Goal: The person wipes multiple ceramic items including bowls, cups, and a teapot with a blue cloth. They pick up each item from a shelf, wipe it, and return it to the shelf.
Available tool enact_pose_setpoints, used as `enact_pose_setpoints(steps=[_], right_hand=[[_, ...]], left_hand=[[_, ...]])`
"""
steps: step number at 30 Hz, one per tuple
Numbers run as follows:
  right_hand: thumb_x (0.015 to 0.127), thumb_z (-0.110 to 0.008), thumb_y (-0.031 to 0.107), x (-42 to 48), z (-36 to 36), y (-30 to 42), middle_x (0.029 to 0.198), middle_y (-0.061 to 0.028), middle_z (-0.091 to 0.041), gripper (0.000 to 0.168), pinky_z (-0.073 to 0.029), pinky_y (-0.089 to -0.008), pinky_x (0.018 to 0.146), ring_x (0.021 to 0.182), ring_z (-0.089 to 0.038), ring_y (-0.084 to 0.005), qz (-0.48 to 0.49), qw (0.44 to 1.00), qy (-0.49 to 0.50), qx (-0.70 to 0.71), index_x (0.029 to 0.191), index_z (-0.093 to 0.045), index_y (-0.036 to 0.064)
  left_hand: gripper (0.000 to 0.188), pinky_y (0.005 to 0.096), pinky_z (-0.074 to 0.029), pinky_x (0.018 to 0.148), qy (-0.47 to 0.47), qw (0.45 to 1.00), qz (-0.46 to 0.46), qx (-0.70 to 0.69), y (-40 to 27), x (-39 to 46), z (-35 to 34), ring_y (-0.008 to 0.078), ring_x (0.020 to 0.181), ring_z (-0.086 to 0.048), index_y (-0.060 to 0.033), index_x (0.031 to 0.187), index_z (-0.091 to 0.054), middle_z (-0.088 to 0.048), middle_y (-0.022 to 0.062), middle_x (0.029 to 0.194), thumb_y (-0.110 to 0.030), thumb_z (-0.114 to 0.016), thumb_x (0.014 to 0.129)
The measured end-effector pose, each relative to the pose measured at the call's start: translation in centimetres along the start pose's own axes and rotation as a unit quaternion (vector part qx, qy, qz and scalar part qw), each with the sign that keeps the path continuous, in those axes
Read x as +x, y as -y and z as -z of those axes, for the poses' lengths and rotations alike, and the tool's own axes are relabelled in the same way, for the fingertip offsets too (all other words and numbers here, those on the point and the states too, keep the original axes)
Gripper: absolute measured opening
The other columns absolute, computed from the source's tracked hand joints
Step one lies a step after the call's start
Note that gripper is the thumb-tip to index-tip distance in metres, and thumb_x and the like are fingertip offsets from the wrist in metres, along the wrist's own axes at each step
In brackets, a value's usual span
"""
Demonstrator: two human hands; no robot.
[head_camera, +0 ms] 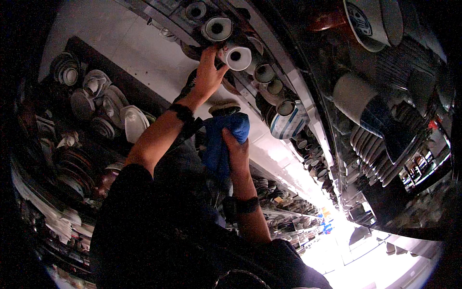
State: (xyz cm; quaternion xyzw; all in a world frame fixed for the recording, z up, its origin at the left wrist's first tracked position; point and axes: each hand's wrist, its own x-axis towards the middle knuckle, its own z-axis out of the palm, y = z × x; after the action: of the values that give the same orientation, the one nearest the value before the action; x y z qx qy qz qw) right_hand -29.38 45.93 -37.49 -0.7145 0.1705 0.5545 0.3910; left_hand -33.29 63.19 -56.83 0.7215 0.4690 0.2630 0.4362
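My left hand (208, 74) is closed around the side of a small white ceramic vase (239, 58), its dark round mouth facing up. The vase is at the shelf's edge, and its base is hidden, so I cannot tell whether it touches the shelf. A bunched blue cloth (224, 139) is in my right hand (236, 146), lower down and nearer my body. Beside the held vase is another pale vase (217, 29) with a wavy rim. On its other side sits a small dark-glazed cup (264, 73).
Small cups (285, 107) and a blue-striped white dish (290, 121) line the shelf. Stacked plates (371, 153) and a large mug-like vessel (373, 25) stand on the right. Pale dishes (134, 123) crowd the left side. The tiled floor (133, 50) runs between; strong light glares at lower right.
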Motion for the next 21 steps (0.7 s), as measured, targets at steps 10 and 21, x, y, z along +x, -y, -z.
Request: enact_pose_setpoints(steps=[10, 21], right_hand=[[0.083, -0.079, 0.027, 0.4, 1.0, -1.0, 0.100, -0.0045, -0.068, 0.041, -0.049, -0.0306, 0.080, 0.087, -0.060, -0.0145, 0.022, 1.000, -0.016, 0.015, 0.111, -0.066, 0.000], [0.083, -0.080, 0.025, 0.8, 2.1, -2.1, 0.100, -0.0056, -0.068, 0.039, -0.051, -0.0315, 0.077, 0.084, -0.062, -0.0162, 0.008, 0.998, -0.007, 0.066, 0.110, -0.066, 0.000]], left_hand=[[0.053, 0.0485, -0.048, 0.090, -0.038, 0.998, 0.019, -0.042, -0.1, 1.5, -2.0, 0.0405, 0.108, -0.059, -0.0024, 0.120, -0.055, -0.061, 0.0207, 0.115, -0.019, -0.082, 0.078], [0.054, 0.0449, -0.050, 0.093, -0.012, 0.993, 0.086, -0.081, -2.4, 1.9, -1.5, 0.0375, 0.115, -0.061, -0.0014, 0.127, -0.054, -0.062, 0.0216, 0.122, -0.018, -0.079, 0.082]])
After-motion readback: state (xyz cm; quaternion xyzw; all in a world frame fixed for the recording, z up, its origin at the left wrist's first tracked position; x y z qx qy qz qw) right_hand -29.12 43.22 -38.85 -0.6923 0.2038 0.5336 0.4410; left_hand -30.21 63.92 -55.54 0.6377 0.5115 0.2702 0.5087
